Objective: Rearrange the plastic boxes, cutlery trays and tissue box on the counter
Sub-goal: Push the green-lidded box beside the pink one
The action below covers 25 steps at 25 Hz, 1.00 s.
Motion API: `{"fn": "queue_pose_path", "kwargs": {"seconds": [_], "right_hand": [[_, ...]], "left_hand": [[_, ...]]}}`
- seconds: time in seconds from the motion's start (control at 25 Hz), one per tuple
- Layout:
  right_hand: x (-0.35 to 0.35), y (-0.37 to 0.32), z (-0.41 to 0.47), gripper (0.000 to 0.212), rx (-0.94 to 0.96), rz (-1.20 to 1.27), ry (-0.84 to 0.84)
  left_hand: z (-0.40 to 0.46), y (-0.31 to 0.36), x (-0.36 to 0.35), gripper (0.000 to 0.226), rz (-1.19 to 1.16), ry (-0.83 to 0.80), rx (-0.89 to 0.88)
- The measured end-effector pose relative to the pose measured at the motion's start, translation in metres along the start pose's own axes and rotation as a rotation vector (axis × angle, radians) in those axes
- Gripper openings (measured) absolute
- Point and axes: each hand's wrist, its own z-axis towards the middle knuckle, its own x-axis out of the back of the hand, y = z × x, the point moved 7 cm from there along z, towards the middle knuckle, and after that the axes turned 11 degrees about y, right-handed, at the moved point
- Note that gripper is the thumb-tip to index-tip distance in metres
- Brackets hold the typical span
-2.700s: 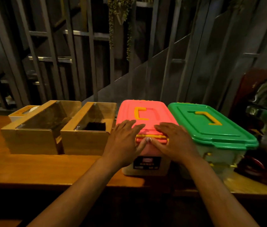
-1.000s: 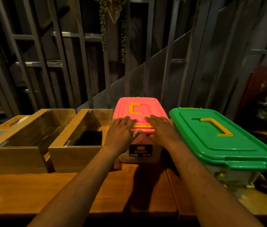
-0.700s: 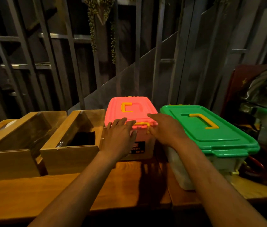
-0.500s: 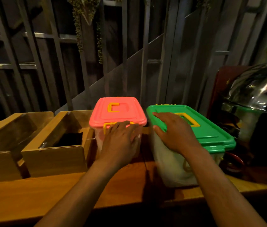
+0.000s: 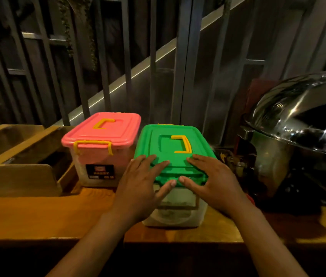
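Note:
A clear plastic box with a green lid (image 5: pixel 170 148) and yellow handle stands on the wooden counter (image 5: pixel 38 214), near its front edge. My left hand (image 5: pixel 140 182) and my right hand (image 5: pixel 216 182) lie flat on the near end of that lid, fingers spread, thumbs almost meeting over the front latch. To the left and farther back stands the box with the pink lid (image 5: pixel 106 130), untouched. Two wooden cutlery trays (image 5: pixel 24 164) sit at the far left. No tissue box is in view.
A large shiny steel chafing dish with a domed cover (image 5: pixel 302 124) fills the right side, close to the green-lidded box. Dark metal bars and a slanted rail run behind the counter. Small items lie in the shadow between box and dish.
Both hands left the pink-lidded box after pushing it back; the right hand moved first, then the left, and both now rest on the green lid. The view swung right.

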Motion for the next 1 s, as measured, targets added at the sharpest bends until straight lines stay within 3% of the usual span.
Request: {"fn": "queue_pose_path", "kwargs": {"seconds": [0.28, 1.0], "right_hand": [[-0.004, 0.014, 0.000, 0.082, 0.134, 0.067, -0.110], [-0.072, 0.036, 0.087, 0.084, 0.101, 0.023, -0.097]], "left_hand": [[0.004, 0.004, 0.002, 0.065, 0.015, 0.063, 0.034], [0.081, -0.058, -0.057, 0.075, 0.050, -0.014, -0.021]]}}
